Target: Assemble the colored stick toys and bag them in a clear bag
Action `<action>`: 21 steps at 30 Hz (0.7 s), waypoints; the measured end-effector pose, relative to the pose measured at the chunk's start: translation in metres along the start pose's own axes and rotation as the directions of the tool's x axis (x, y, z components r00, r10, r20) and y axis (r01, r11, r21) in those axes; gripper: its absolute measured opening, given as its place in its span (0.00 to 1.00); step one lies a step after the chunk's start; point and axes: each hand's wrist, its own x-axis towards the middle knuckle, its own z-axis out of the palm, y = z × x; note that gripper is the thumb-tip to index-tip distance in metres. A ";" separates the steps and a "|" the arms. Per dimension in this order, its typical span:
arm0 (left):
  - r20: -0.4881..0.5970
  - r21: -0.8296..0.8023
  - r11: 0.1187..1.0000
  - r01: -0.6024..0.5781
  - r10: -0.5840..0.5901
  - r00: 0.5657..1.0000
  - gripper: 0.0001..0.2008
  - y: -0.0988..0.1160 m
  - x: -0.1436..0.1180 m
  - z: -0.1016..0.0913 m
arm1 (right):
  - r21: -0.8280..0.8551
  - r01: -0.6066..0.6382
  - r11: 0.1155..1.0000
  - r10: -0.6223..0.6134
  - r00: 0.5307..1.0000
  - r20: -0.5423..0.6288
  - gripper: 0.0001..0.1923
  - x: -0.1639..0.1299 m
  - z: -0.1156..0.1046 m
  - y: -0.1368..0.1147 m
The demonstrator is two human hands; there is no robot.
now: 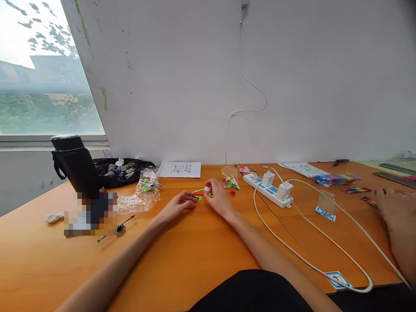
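Note:
My right hand (218, 200) is closed in a pinch on a small white plastic piece (207, 189), from which a thin white stick points left. My left hand (177, 206) rests on the table just beside it, fingers curled together; whatever they hold, if anything, is hidden. Between the hands lie small blue and yellow plastic pieces (198, 198) and a red piece (199, 194). A green piece (211, 195) shows by the right fingertips. Just right of that hand is a red round piece (232, 193).
Clear bags of colourful pieces (149, 184) (230, 180) flank my hands. A power strip (269, 190) with white cables stands right. At left are a black bottle (76, 167), a black bag (125, 173) and a dark rod-like tool (121, 228). Another person's hand (394, 216) is far right.

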 end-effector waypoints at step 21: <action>-0.095 -0.253 0.965 0.065 -0.092 0.991 0.21 -0.025 0.000 -0.003 | -0.377 0.144 0.915 -0.104 0.987 0.124 0.10 -0.003 0.016 0.000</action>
